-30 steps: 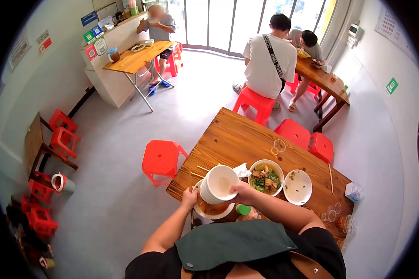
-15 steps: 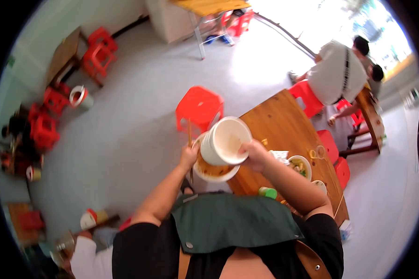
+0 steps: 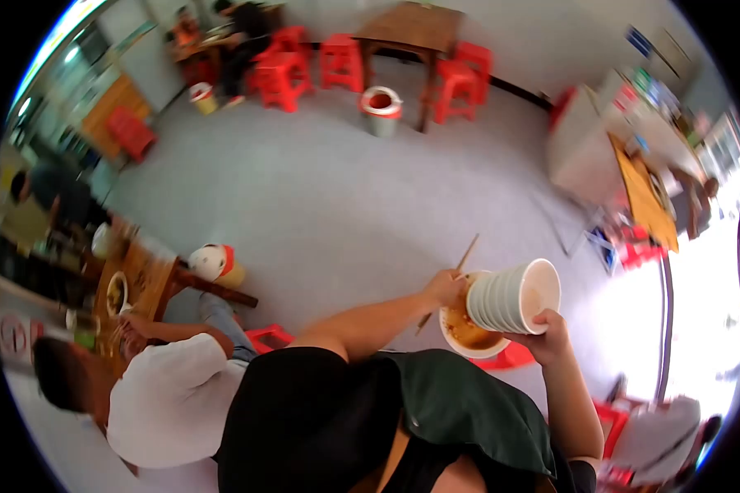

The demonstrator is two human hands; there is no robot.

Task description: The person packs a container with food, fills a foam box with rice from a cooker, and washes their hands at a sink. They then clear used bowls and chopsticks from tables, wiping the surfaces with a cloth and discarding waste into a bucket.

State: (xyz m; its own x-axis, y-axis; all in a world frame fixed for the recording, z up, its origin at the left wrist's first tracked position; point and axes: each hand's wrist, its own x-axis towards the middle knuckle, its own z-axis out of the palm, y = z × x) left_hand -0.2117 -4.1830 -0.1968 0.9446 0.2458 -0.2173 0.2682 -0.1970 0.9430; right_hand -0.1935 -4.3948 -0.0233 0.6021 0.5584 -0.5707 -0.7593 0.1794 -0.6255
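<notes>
My left hand [image 3: 446, 289] grips the rim of a white bowl [image 3: 491, 352] with brown-orange broth and food bits, and has chopsticks [image 3: 469, 253] with it. The chopsticks slant across the bowl's left side. In my right hand [image 3: 548, 335] is a stack of nested white bowls [image 3: 514, 297], tilted on its side with the open mouth facing right. The stack lies over the broth bowl and hides part of it. My right fingers curl round the lower rim, thumb at the mouth.
A red stool [image 3: 510, 358] is just below the bowls. At left, a person in white [image 3: 168, 398] sits at a wooden table [image 3: 152, 283] near a bin [image 3: 232, 271]. Farther off are another bin [image 3: 382, 119], red stools and a dark table [image 3: 407, 29]. Another person [image 3: 658, 440] sits lower right.
The view has swung left, away from the wooden table with the food bowl, towards the bins and seated people. Both hands still hold the bowls and chopsticks.
</notes>
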